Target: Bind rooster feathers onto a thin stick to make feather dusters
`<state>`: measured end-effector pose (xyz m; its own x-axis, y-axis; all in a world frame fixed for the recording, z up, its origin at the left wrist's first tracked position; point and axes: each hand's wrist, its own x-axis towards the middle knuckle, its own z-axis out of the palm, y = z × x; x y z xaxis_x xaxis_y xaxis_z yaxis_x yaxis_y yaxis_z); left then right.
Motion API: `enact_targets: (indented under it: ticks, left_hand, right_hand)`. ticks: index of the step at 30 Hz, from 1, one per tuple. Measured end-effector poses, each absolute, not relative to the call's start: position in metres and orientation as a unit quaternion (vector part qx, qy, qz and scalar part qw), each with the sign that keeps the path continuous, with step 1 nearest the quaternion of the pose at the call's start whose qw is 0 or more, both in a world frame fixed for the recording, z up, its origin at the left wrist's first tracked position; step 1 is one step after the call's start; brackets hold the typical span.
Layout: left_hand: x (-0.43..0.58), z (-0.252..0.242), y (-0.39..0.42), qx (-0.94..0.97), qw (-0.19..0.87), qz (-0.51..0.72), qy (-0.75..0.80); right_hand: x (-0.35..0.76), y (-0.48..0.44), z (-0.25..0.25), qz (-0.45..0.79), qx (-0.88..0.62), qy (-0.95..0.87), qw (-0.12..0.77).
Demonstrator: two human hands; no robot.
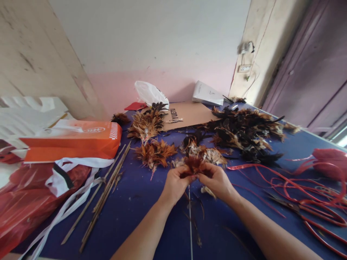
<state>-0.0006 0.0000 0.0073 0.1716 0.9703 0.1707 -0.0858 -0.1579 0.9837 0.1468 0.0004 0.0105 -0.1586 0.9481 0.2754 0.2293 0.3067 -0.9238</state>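
A small tuft of reddish-brown feathers (194,163) is pinched between my two hands above the blue table (151,224). My left hand (176,182) closes on its left side, and my right hand (215,179) grips the right side, with the fingertips nearly meeting at the base. Just beyond my hands lie pale and dark loose feathers (214,154). A brown feather bundle (155,153) with a pinkish tie rests past my left hand, and a larger bundle (146,124) sits behind it. A few stray feathers (199,206) lie on the table below my hands.
Right: a large heap of dark feathers (246,130), red plastic twine (284,180) and red-handled scissors (300,207). Left: thin sticks (105,198), an orange bag (73,139) and red plastic (35,198). Behind: cardboard (192,113), a white bag (151,94) and a silvery box (207,94).
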Motion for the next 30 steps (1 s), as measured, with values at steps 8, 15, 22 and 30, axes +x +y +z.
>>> enact_targets:
  ticks: [8, 15, 22, 30]
  left_hand:
    - [-0.001, 0.013, -0.002, 0.52, 0.605, 0.482, 0.363]
    - [-0.003, 0.015, -0.002, 0.532, 0.591, 0.487, 0.36]
    - [-0.001, 0.013, -0.002, 0.549, 0.572, 0.488, 0.365]
    - [-0.001, 0.013, -0.003, 0.542, 0.548, 0.498, 0.397]
  right_hand:
    - [0.149, 0.001, 0.016, 0.478, -0.444, -0.588, 0.478]
    - [0.151, 0.001, 0.022, 0.534, -0.418, -0.566, 0.469]
    - [0.15, 0.002, 0.019, 0.511, -0.453, -0.57, 0.456]
    - [0.149, 0.001, 0.023, 0.495, -0.467, -0.581, 0.446]
